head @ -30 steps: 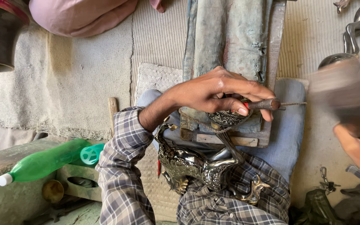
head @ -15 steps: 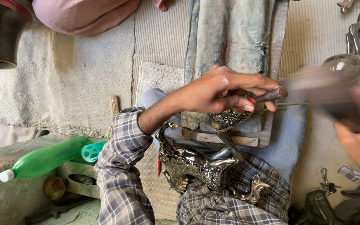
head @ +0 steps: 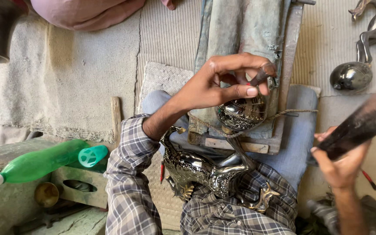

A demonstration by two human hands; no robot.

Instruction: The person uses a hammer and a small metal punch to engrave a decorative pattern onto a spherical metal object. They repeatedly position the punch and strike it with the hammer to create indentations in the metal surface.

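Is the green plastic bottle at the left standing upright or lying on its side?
Lying on its side. The green bottle rests lengthwise on the grey block, its white cap pointing left.

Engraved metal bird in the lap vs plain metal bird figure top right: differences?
The engraved metal bird is covered in dark cut patterns; the plain metal bird figure is smooth and glossy. The engraved one lies across the lap with its rounded end under the left hand; the plain one lies untouched on the mat. Both are silvery.
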